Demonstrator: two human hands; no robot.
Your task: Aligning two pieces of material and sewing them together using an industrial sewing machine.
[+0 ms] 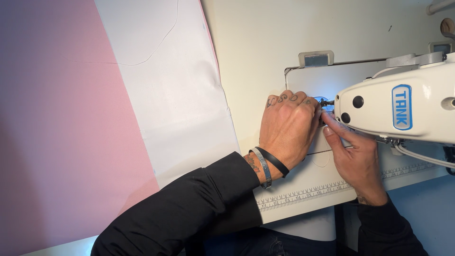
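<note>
Left hand point(287, 127) clenched over the needle area point(324, 105) of a white sewing machine point(403, 106), right hand point(353, 159) pinching at the same spot beneath the head, pink and white fabric point(170, 99) lay leftward on the bench point(256, 42), wristbands point(266, 165) on the left wrist.

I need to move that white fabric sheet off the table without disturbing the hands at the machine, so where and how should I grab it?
Take the white fabric sheet by its right edge, near the fold line, coming from the far side of the table. That edge lies flat and free, well left of the left hand and right hand working at the sewing machine. Probably pinch and lift it.
</note>
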